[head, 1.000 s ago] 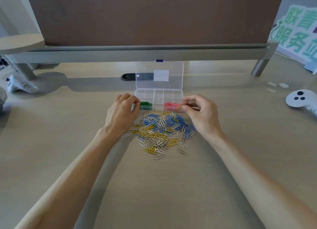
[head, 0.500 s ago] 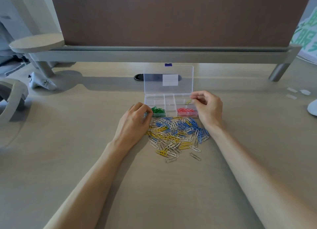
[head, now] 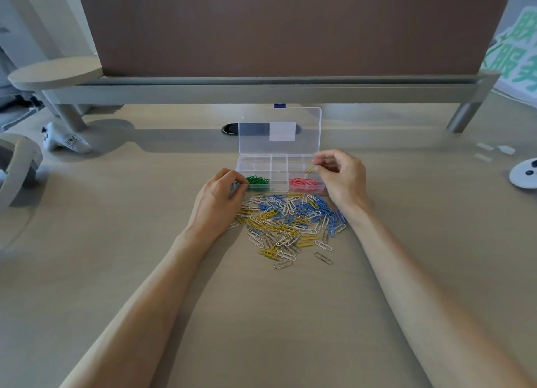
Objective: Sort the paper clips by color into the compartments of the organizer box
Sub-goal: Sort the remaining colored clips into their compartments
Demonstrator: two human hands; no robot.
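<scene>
A clear organizer box stands open on the desk, lid up. Green clips fill its near left compartment and pink clips its near right one. A pile of blue, yellow, white and silver clips lies just in front of the box. My right hand pinches a yellow clip above the far right compartment. My left hand rests at the box's near left corner with fingers curled round something small and blue-grey; what it is I cannot tell.
A brown partition on a grey rail closes off the back of the desk. A white controller lies at the right edge, a white headset and another controller at the left. A cable port sits behind the box.
My right hand rose from the pink compartment to the far right compartment with a yellow clip. My left hand stayed by the box's left corner. The camera view shifted left.
</scene>
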